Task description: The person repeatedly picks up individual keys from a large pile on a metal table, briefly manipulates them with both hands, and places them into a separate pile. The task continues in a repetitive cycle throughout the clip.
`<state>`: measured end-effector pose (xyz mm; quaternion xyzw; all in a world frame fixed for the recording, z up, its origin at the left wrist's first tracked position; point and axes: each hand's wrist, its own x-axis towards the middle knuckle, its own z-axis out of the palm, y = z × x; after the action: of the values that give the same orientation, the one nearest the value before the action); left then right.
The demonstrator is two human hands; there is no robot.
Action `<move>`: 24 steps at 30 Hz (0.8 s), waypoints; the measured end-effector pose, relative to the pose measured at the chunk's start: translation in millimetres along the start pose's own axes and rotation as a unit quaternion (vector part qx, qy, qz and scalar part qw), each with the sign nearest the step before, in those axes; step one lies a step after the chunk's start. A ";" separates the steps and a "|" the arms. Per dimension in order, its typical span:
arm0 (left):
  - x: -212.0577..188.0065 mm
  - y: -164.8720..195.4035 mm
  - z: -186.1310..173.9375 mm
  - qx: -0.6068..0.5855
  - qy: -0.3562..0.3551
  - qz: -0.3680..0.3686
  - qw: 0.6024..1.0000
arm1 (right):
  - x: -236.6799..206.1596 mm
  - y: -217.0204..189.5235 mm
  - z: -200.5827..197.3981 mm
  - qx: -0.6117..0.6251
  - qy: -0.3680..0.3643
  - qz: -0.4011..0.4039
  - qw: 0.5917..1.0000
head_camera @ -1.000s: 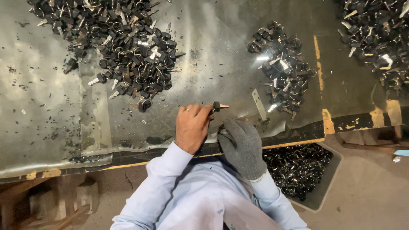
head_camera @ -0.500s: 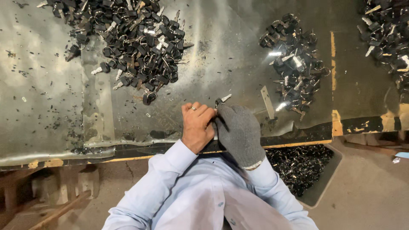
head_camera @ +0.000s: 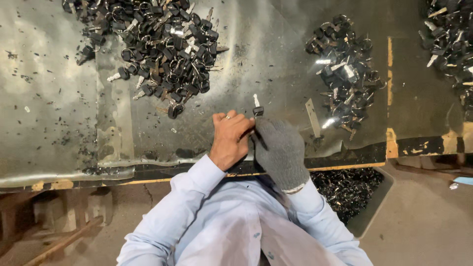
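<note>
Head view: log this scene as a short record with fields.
left hand: bare, ring on one finger, gripping the key
right hand: grey knit glove, also on the key
key: black head, metal blade pointing away from the person
table: worn metal sheet
left pile: black-headed keys
middle pile: smaller
bin: below table edge, dark scraps

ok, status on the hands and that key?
Left hand bare, right hand in a grey glove, both pinching one black-headed key, blade pointing away. Key piles lie farther up the metal table, nothing blocking.
</note>
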<state>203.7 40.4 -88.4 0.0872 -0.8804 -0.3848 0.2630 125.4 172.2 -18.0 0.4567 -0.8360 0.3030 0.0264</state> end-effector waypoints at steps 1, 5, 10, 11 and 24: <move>0.1 -1.4 0.7 0.007 0.002 0.007 1.000 | 2.8 0.6 0.5 -0.019 -0.008 -0.002 1.000; -2.7 -2.2 3.6 0.024 0.009 0.013 1.000 | 10.7 1.5 3.5 -0.075 -0.053 -0.010 0.996; -3.4 2.8 7.7 0.005 0.032 -0.028 0.999 | 10.0 2.1 4.9 -0.114 -0.085 -0.009 0.990; -3.0 4.3 8.6 0.006 0.045 -0.038 0.998 | 6.6 2.3 3.0 -0.080 -0.052 -0.012 0.995; -18.4 -1.7 2.2 -0.013 0.034 -0.045 0.998 | -28.6 8.1 1.1 0.047 0.047 0.002 0.998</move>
<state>218.0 47.2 -98.2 0.1363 -0.8611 -0.4044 0.2762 135.9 196.3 -32.0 0.4406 -0.8198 0.3632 0.0437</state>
